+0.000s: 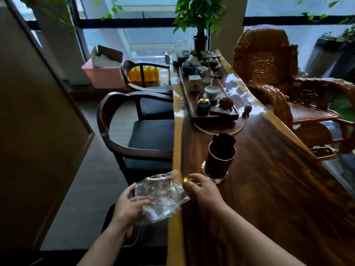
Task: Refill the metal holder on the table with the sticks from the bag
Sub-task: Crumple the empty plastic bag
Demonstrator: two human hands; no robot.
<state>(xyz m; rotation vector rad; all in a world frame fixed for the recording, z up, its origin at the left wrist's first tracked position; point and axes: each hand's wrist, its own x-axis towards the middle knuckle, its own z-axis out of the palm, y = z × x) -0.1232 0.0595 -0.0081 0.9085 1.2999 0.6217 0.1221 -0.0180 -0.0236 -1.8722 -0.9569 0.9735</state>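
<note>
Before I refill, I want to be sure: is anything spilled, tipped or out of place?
Nothing is spilled or tipped. The metal holder stands upright on the table, near its edge. The clear bag is held mostly beyond that edge, over the floor, so anything slipping out might drop.

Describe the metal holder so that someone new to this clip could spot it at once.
Start at the long wooden table. Near its front end, between the tea tray and the right hand, stands the metal holder. It is the only tall dark cylinder, upright on a clear glass base, unlike the tray's small cups.
</note>
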